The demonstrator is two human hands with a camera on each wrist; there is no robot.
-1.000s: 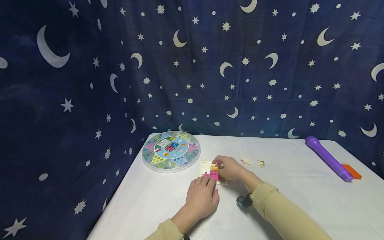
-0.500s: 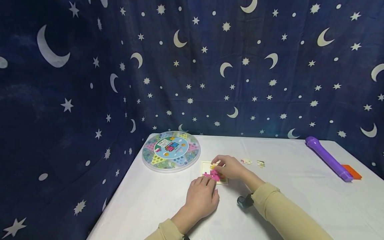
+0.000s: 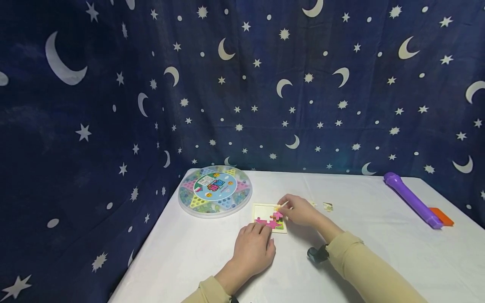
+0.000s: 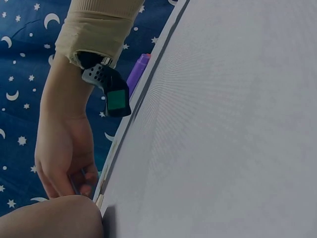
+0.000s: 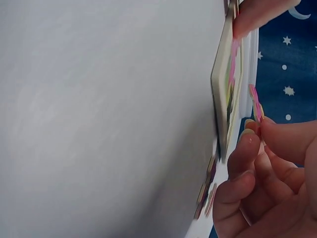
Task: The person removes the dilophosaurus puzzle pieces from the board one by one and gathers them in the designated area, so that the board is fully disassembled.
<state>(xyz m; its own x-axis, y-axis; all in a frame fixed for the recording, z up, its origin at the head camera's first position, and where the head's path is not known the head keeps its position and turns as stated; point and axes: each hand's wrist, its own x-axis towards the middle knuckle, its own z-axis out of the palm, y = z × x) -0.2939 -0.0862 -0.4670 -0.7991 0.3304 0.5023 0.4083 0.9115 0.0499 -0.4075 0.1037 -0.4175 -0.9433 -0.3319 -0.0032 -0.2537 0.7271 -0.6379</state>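
Observation:
A small square jigsaw tray [image 3: 254, 212] with a cream frame lies mid-table, pink and green pieces [image 3: 267, 222] along its near side. Between thumb and fingertips, my right hand [image 3: 301, 211] pinches a pink-and-yellow jigsaw piece [image 5: 256, 103]. The piece is held tilted over the tray's right side, above its surface in the right wrist view. My left hand [image 3: 254, 248] rests at the tray's near edge, fingertips on the frame and the pink pieces. In the left wrist view, part of the left hand [image 4: 54, 218] shows at the bottom, its fingertips hidden.
Loose jigsaw pieces [image 3: 328, 206] lie right of the tray, one partly hidden behind my right hand. A round Chinese checkers set [image 3: 215, 191] with marbles stands at the back left. A purple tube [image 3: 412, 200] lies at the right over an orange block [image 3: 441, 216].
My right hand has lifted and drawn to the right with the jigsaw piece, uncovering more of the tray's inside. The left hand has stayed in place.

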